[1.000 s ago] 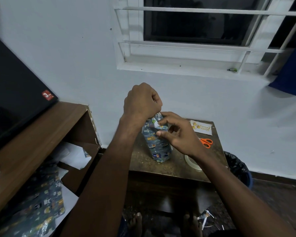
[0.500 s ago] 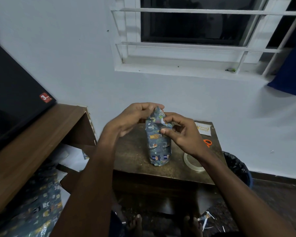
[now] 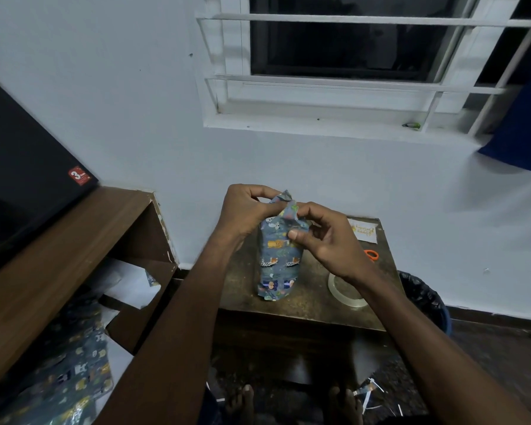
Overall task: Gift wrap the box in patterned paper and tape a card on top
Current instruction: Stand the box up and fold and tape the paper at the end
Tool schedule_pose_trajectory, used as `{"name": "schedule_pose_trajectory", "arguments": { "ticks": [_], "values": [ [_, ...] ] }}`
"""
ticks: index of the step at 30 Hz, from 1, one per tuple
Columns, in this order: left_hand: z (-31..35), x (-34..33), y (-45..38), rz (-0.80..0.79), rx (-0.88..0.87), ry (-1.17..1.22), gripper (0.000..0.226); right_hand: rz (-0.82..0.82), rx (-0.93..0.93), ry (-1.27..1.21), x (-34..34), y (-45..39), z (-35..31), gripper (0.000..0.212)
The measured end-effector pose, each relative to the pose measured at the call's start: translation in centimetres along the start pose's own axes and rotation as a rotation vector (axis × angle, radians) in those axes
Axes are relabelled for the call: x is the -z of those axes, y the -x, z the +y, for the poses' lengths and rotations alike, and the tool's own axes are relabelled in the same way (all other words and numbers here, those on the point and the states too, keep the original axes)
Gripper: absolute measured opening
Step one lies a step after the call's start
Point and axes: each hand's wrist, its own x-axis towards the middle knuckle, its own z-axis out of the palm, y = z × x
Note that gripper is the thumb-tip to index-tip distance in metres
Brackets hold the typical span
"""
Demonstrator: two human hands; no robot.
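At the centre of the frame the wrapped box (image 3: 278, 256) stands upright on the worktop (image 3: 313, 305), both the left hand (image 3: 246, 214) and right hand (image 3: 325, 237) pinching its top paper flaps, which should be creased flat and tight before taping.

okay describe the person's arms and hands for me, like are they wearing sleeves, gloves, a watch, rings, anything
Both arms are bare as far as they show: no sleeves appear. The left hand and right hand wear no gloves, and no watch, bracelet or ring shows on either wrist or on the fingers in view. The nails look short and unpainted.
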Motion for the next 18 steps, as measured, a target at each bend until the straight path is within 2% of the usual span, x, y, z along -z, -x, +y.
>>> {"name": "schedule_pose_trajectory", "arguments": {
  "ticks": [2,5,10,15,18],
  "values": [
    [0.0,0.1,0.0,-0.001,-0.01,0.013,0.013,0.003,0.042,0.075,0.1,0.0,-0.3,0.024],
    [0.2,0.4,0.0,-0.039,-0.049,0.047,0.023,0.007,0.113,0.19,0.0,0.1,-0.4,0.02],
    [-0.1,1.2,-0.3,-0.081,-0.083,0.028,0.036,0.022,0.208,0.361,-0.5,0.2,-0.3,0.024],
    [-0.2,0.8,0.0,-0.075,-0.111,0.035,0.026,0.029,0.287,0.494,-0.5,0.5,-0.2,0.03],
    [-0.4,0.1,0.1,-0.055,-0.154,0.043,0.034,0.04,0.308,0.537,-0.7,0.5,0.1,0.033]
  ]
}}
